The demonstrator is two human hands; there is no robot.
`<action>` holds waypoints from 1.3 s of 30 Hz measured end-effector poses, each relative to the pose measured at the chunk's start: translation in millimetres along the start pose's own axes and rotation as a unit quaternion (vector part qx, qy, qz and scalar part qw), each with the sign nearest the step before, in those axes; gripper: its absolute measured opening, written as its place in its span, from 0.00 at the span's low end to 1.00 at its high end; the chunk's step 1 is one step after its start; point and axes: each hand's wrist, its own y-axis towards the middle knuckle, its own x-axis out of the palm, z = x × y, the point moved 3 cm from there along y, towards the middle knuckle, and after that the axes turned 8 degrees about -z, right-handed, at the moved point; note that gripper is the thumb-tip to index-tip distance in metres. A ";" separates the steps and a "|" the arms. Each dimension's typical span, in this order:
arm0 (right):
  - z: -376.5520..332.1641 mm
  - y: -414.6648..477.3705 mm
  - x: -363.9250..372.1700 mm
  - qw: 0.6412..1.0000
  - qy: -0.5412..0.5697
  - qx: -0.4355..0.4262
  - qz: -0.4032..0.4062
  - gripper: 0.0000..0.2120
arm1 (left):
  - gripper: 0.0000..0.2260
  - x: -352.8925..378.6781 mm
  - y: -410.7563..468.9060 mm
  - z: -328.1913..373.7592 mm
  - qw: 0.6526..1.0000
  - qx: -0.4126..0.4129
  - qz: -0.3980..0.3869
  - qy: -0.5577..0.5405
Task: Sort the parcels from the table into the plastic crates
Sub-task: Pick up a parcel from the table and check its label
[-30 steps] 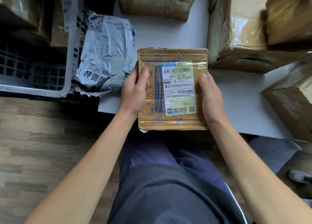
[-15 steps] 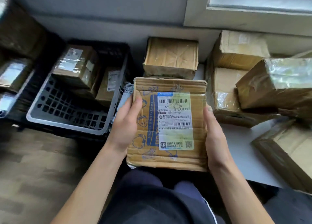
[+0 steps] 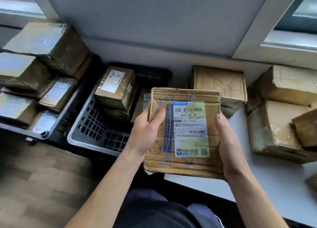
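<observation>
Head view: the parcel [image 3: 185, 166] is gripped by the left hand [image 3: 145, 135] and right hand [image 3: 229, 145], label [image 3: 190, 128] upward, presumably for reading.

Bare forearms [image 3: 106, 184] — dark navy clothing [image 3: 154, 210] with a thin white stripe [image 3: 220, 221].

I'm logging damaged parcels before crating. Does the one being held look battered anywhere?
Yes. The held parcel, gripped between the left hand and right hand, is creased across its face. Its lower left corner is crushed, with loose tape sticking out, and its upper right corner is frayed.
</observation>
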 end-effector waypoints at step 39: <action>100.6 145.2 193.8 0.916 -0.173 0.220 0.287 0.16 | 0.13 -223.0 191.5 -41.2 0.956 -0.072 -0.047 0.282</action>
